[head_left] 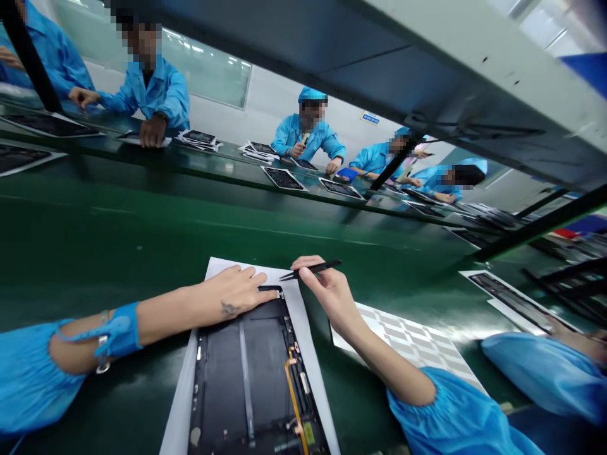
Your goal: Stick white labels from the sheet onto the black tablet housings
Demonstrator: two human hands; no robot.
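Note:
An opened tablet housing (265,379), black with an orange flex cable down its right side, lies on a white sheet (308,341) in front of me. My left hand (232,291) rests across its far end, fingers stretched out, one fingertip at the far right corner. Black tweezers (317,268) are pinched in my right hand (329,291), above the sheet's far right edge. Their tips point left toward my left fingers and stand slightly apart, with nothing visible between them. A blue wrist strap (121,332) is on my left wrist.
A sheet of pale stickers (412,338) lies under my right forearm. At right, a co-worker's sleeve (540,373) is beside another panel (512,297). Across the green bench (142,221), several co-workers sit with panels. A shelf (355,69) hangs overhead on black posts.

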